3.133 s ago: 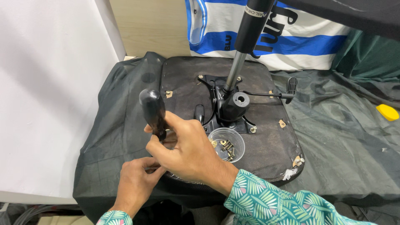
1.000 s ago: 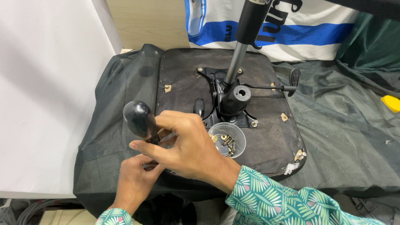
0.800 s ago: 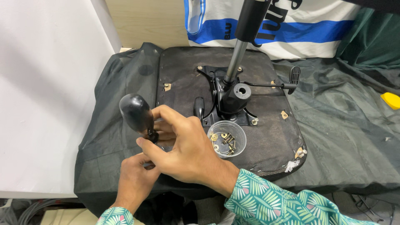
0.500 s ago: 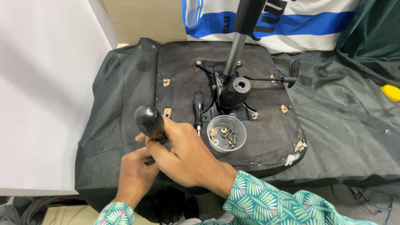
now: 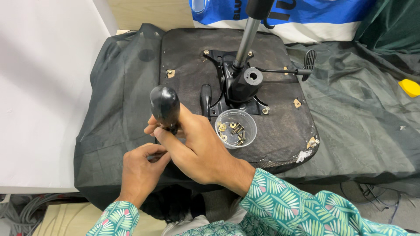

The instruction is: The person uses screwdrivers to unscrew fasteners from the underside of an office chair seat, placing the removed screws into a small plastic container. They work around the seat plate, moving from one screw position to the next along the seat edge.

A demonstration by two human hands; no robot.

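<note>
Here, right hand [image 5: 199, 146] clenched on black screwdriver handle [image 5: 164, 105], left hand [image 5: 140, 168] steadying w/ pinched grip near tip; slip could gouge seat underside [image 5: 183, 57] or tip clear screw cup [image 5: 236, 127].

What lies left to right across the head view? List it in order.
White panel → black handle → clear cup of screws → black lever paddle → yellow object.

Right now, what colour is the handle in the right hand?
Glossy black handle, gripped by the right hand; head view.
</note>
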